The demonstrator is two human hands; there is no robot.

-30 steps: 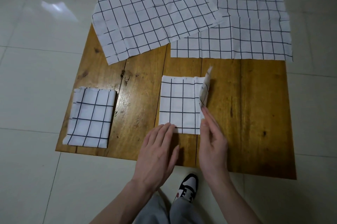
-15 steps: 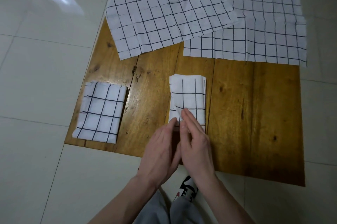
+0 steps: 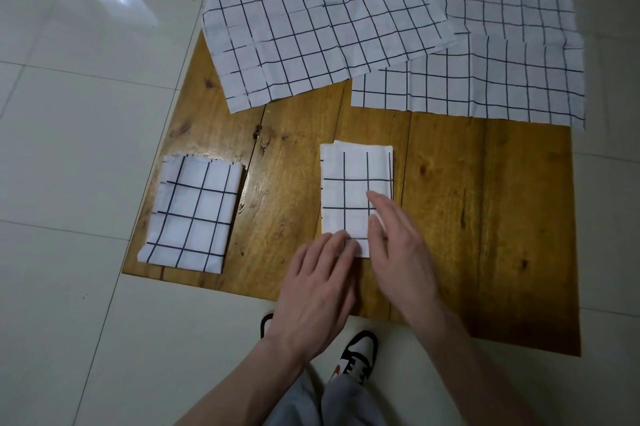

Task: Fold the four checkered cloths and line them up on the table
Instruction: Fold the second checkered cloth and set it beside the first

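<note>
Here both hands (image 3: 360,263) flatten the folded cloth (image 3: 353,190)

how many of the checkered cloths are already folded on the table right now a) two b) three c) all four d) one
a: one folded cloth lies at the table's near left edge and a second folded cloth sits mid-table under both hands, while two unfolded cloths lie spread and overlapping at the far side.
</note>
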